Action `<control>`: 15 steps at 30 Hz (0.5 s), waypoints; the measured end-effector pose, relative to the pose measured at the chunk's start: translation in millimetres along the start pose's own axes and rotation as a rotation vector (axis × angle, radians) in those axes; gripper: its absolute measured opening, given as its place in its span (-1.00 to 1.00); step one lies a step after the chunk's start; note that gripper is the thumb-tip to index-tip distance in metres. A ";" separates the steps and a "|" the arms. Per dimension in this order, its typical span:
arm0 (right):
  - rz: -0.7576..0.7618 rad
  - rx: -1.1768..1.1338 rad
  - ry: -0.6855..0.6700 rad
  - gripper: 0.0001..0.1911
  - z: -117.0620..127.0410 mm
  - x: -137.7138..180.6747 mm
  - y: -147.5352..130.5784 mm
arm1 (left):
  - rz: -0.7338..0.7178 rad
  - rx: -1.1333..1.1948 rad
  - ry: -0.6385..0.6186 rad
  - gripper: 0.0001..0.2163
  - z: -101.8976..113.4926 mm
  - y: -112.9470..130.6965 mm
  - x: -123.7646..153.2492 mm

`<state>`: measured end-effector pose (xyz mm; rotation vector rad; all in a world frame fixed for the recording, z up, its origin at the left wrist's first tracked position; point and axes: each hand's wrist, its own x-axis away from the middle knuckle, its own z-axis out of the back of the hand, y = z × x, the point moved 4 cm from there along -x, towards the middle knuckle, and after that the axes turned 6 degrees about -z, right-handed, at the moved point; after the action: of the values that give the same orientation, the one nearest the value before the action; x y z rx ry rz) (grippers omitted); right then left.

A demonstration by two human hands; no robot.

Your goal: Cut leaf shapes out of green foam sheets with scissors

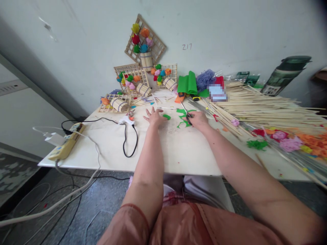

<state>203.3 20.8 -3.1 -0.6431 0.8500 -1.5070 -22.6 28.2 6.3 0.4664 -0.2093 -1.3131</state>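
My right hand is closed around the handles of a pair of scissors, whose blades point away toward the back of the table. Green scraps with cut edges lie under and beside the scissors. My left hand rests on the table with its fingers spread. Close to its thumb lies a small green cut piece. A white glue gun with a black cord sits to the left of that hand.
A yellow power strip with cords is at the table's left edge. Stick lattices with flower baskets stand against the wall. Green sheet material lies at the back. Many thin sticks, colourful flowers and a dark bottle occupy the right.
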 end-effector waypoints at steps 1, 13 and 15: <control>0.013 0.113 0.004 -0.70 1.3 2.1 -3.1 | 0.016 0.023 -0.002 -0.57 1.0 -2.1 -0.6; 0.216 0.613 -0.167 -0.48 -1.9 24.1 -27.8 | 0.094 -0.001 0.025 -0.76 -5.4 -6.5 -0.2; 0.201 0.625 -0.170 -0.51 -1.2 24.5 -28.1 | 0.101 -0.005 0.049 -0.77 -4.7 -7.0 0.5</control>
<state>183.2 -3.2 17.1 -0.2075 0.2706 -1.4075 -26.7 27.6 -1.1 0.4777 -0.1866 -1.2020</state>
